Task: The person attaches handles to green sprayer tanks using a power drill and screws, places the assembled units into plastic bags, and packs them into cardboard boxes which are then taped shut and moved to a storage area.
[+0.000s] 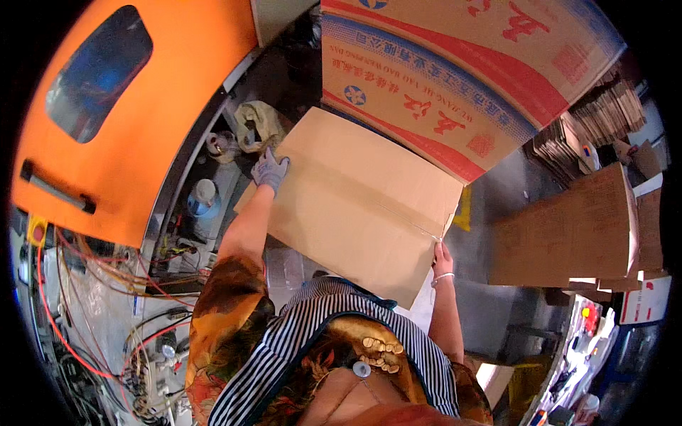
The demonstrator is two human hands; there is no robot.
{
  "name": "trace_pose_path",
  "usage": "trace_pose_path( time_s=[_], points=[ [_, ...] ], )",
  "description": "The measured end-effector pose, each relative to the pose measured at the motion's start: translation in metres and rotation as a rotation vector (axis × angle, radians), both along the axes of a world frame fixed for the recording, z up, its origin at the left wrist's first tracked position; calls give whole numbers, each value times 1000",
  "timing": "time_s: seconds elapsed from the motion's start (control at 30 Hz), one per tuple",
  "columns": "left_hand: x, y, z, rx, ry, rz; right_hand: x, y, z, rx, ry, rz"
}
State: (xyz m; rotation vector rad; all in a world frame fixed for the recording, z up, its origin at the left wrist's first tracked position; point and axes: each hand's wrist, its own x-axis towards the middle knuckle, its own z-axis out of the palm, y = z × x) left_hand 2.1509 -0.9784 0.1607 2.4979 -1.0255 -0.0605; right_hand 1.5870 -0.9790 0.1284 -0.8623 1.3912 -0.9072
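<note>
In front of my body is a plain brown cardboard box point(355, 206), its broad face turned up and a darker band running across it. My left hand point(270, 172), in a grey glove, grips its left edge, thumb over the top face and fingers along the outside. At the right edge my bare right hand point(442, 261) pinches the cardboard beside a small whitish torn or loose strip point(427, 233). A bracelet circles that wrist. The undersides of the box and some fingertips are hidden.
Beyond the box stands a large printed carton point(426, 92). An orange machine door point(135, 106) is at the left, above tangled cables point(106, 284) and a blue-white container point(204, 197). Rightward are a brown carton point(568, 234) and stacked flat cardboard point(604, 117).
</note>
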Motion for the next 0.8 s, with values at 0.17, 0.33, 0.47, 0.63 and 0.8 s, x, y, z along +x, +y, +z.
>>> trace_pose_path(
  time_s=[0.17,0.33,0.47,0.63,0.8],
  points=[
    [-53,68,27,-237,-161,-4,-17,59,-20,271,-317,-64],
    [-48,101,-6,-1034,925,482,48,65,18,297,-372,-194],
    [-35,74,-8,-971,1175,357,68,59,16,344,-393,-271],
    [-32,70,-43,-833,738,355,44,44,-21,193,-395,-243],
    [59,99,-62,-777,757,317,102,53,-40,-146,-275,-128]
  ],
)
